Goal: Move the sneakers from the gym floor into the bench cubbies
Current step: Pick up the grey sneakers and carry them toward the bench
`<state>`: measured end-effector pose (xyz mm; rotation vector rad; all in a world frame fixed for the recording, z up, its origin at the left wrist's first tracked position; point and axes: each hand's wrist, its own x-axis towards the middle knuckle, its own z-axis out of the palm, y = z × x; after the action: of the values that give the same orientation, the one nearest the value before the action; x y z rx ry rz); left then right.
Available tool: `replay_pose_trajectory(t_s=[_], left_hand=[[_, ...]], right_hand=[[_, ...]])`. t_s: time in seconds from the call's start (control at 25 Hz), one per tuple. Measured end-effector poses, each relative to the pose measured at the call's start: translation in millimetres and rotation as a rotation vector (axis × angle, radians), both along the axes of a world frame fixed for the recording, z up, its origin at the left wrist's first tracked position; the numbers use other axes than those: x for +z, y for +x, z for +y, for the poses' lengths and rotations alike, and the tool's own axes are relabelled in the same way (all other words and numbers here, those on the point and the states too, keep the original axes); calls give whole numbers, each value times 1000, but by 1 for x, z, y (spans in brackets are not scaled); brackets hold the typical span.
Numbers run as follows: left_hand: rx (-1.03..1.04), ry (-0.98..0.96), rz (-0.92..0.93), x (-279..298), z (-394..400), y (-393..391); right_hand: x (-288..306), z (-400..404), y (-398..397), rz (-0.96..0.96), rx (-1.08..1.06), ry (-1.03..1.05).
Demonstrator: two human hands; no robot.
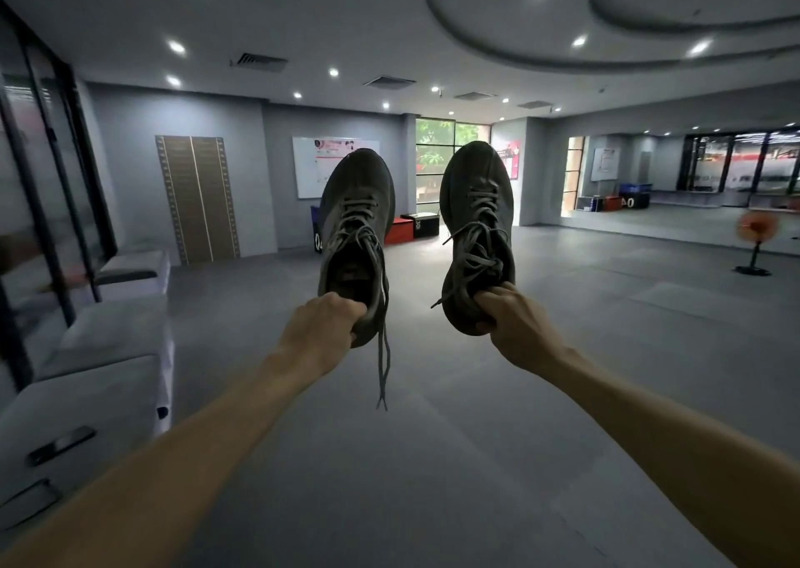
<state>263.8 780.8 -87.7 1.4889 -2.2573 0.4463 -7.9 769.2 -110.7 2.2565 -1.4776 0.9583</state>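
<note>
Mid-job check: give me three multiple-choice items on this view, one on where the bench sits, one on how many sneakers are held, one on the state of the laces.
1. Where is the grey bench?
A. along the left wall
B. in the middle of the floor
C. under the far window

2. How many sneakers are held?
A. none
B. one
C. two

3. How are the laces of the left sneaker?
A. tucked inside the sneaker
B. a loose end hangs below the heel
C. removed

Answers:
1 A: the bench runs down the left edge of the view.
2 C: the left hand grips the left sneaker's heel and the right hand grips the right sneaker.
3 B: a lace end dangles under the left hand.
</note>
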Motion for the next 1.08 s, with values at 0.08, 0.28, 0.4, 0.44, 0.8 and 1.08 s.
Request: replay_pose_trajectory(t_s=[0.08, 0.28, 0.4, 0.44, 0.8, 1.08], left_hand=[[9, -24, 7, -1, -62, -5], [57, 8, 53, 7, -218, -20], [64, 9, 78, 12, -304, -18], [81, 8, 85, 12, -329, -15], [165, -56, 68, 9, -602, 41], [216, -67, -2, 19, -823, 85]], right_hand=[[-3, -62, -4, 0, 25, -13], [4, -227, -13, 37, 65, -8], [12, -324, -7, 44, 103, -24], [14, -351, -4, 53, 109, -22], [16, -638, 48, 57, 186, -48], [18, -868, 93, 25, 186, -39]])
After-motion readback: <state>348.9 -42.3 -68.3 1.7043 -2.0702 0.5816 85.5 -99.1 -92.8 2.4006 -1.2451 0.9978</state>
